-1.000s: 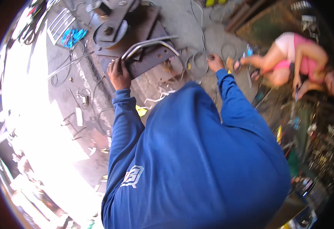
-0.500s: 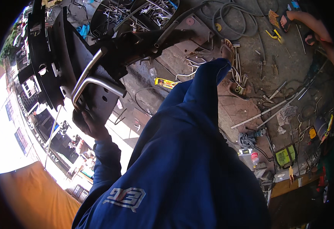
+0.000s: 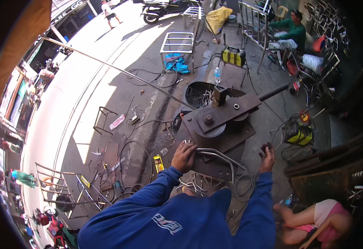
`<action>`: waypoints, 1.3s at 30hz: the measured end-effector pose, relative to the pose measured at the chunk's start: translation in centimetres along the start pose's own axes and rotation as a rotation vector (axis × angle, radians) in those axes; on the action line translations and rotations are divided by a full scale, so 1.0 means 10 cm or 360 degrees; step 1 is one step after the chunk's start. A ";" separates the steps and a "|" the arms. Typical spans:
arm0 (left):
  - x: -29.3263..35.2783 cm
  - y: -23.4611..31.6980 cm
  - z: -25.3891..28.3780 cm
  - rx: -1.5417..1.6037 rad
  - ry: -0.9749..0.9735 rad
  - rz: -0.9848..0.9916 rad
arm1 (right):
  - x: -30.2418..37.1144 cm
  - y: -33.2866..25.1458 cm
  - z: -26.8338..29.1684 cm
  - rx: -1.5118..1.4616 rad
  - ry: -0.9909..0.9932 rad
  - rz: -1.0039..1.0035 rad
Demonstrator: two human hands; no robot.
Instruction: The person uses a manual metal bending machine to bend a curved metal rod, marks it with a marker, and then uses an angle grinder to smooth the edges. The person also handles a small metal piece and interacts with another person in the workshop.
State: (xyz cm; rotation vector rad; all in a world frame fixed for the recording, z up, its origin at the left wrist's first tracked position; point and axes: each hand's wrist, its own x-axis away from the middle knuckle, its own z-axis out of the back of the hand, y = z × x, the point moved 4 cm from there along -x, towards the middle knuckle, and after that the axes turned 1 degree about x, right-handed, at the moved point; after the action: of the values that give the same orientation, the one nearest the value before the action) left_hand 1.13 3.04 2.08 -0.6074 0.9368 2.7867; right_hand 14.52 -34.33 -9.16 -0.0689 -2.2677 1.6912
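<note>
One left hand (image 3: 184,157) gripping bent tubing (image 3: 223,155), white emblem (image 3: 167,223) on shirt (image 3: 208,220)

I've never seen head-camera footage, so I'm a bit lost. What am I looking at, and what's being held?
You're looking down from a wide fisheye camera on someone's head, which makes straight edges bend. There's no robot: the two bare hands in blue sleeves are the wearer's. The left hand grips a bent metal tube; the right hand is raised with loosely curled fingers, apparently holding nothing. In front stands a heavy brown metal machine with stacked plates. Behind it are a black tub of metal tools and a clear bottle.
</note>
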 end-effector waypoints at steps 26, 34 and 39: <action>-0.07 0.10 -0.02 -0.0156 0.0185 0.0244 | -1.18 -0.10 -1.97 0.1432 -0.1971 0.0868; -0.03 0.05 -0.05 -0.0119 0.0253 0.0230 | -1.31 -0.18 -0.68 -0.0435 -0.1415 -0.0363; 0.03 0.00 0.05 -0.0133 0.0736 0.0579 | -0.67 -0.97 0.05 -0.0814 -0.1014 -0.0274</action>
State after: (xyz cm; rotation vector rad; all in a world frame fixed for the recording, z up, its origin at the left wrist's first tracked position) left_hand 0.73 3.34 2.30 -1.2492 1.1082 3.0765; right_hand 22.14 -39.22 -1.58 0.6145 -3.0067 1.1023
